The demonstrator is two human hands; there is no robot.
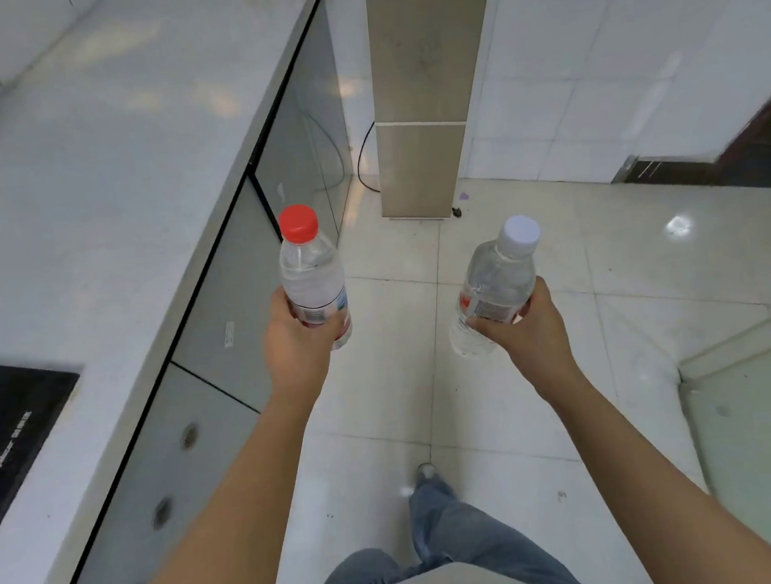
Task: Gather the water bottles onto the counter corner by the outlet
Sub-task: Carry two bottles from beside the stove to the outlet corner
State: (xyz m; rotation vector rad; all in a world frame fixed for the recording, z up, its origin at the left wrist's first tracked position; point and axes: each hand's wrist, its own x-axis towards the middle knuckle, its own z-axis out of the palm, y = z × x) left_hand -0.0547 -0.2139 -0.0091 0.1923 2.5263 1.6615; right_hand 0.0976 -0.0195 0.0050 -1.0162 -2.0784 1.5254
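At the far left lay a black cooktop (9,436) set into the white counter (95,178), whose edge ran beside the person. The left hand (296,342) was wrapped tight around the label of a red-capped bottle (311,270), held upright just off the counter's edge, above the tiled floor (565,321). Well apart to the right, the right hand (525,325) was closed around a white-capped bottle (495,281), tilted slightly rightward over the floor.

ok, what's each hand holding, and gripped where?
Left hand: red-capped bottle, held around its labelled lower body. Right hand: white-capped bottle, tilted, also held around the labelled lower body.
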